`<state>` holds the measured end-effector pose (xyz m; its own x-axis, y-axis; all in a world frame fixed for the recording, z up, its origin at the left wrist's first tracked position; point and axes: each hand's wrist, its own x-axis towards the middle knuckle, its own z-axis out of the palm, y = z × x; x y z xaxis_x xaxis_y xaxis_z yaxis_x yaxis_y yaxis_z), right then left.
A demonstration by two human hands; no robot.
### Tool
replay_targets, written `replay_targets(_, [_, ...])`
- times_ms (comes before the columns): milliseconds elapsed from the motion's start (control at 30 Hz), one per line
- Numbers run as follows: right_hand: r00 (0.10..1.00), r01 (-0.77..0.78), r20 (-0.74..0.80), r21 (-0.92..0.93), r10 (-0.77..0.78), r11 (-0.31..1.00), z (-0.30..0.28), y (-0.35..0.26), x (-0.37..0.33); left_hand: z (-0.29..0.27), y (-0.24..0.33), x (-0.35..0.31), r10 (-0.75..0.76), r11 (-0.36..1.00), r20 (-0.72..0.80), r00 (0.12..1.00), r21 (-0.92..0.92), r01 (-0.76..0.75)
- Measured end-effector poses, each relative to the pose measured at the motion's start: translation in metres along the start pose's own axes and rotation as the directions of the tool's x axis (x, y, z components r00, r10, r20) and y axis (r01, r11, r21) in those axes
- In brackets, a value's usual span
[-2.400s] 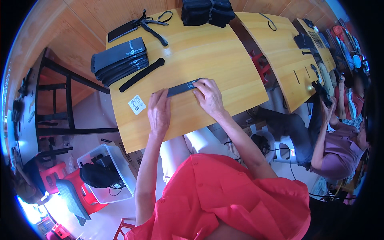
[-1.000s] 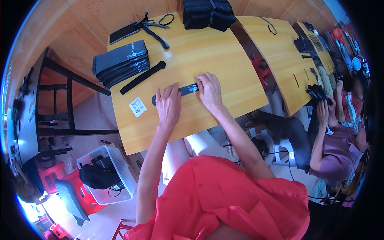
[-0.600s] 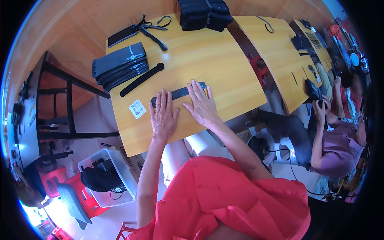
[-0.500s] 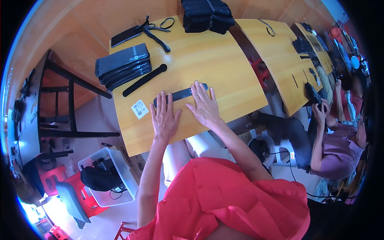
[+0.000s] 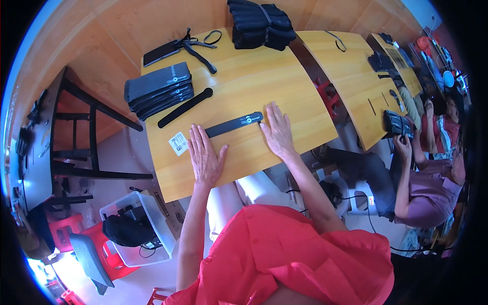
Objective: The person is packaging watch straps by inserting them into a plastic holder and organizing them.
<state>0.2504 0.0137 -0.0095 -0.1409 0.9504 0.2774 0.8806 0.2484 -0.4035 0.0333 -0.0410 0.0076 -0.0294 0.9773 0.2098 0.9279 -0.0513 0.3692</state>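
A dark strap (image 5: 231, 125) with a small printed mark lies flat on the wooden table (image 5: 284, 86). My left hand (image 5: 206, 157) rests at the strap's left end, fingers stretched out and covering part of it. At the other end lies my right hand (image 5: 277, 131), flat with its fingers extended, just beside the tip. Neither hand grips anything. Touching or close to my left fingertips is a white printed label (image 5: 179, 144). Farther off, a plain black strap (image 5: 185, 108) lies slantwise in front of a stack of dark flat pouches (image 5: 157, 84).
A phone-like black slab (image 5: 161, 53) and tangled straps (image 5: 198, 57) lie at the far left. A bundled dark stack (image 5: 262, 25) stands at the back edge. On the floor sits a clear bin (image 5: 165, 244). A co-worker (image 5: 427, 193) handles a dark item at the right table.
My right hand has slid right, off the strap, uncovering its printed end. My left hand has shifted slightly left and nearer. The view has tilted a little.
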Motion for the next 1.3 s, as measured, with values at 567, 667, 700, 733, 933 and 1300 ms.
replay_targets(567, [0.994,0.037,0.107,-0.190,-0.017,0.981,-0.005,-0.018,0.001,-0.007,-0.008,-0.012,-0.022,0.992,0.053,0.998,0.127,0.015])
replay_targets(667, [0.997,0.017,0.081,-0.164,-0.004,0.986,-0.006,-0.016,0.015,-0.003,-0.012,-0.015,-0.136,0.980,-0.001,0.991,0.143,0.135])
replay_targets(700, [0.994,-0.001,0.106,-0.062,0.008,0.998,-0.010,-0.018,0.026,-0.002,-0.013,-0.015,-0.176,0.975,-0.034,0.984,0.132,0.179])
replay_targets(733, [0.991,-0.022,0.135,0.040,0.016,0.999,-0.011,-0.019,0.037,-0.002,-0.013,-0.013,-0.187,0.973,-0.042,0.982,0.131,0.190])
replay_targets(933, [0.926,0.376,-0.077,0.105,-0.369,0.921,0.022,-0.088,0.105,-0.007,-0.010,-0.008,-0.192,0.975,0.017,0.981,0.114,0.188])
replay_targets(1300, [0.808,0.560,0.142,0.118,-0.572,0.820,0.051,-0.095,0.122,-0.012,-0.007,-0.009,-0.199,0.978,0.004,0.980,0.060,0.199])
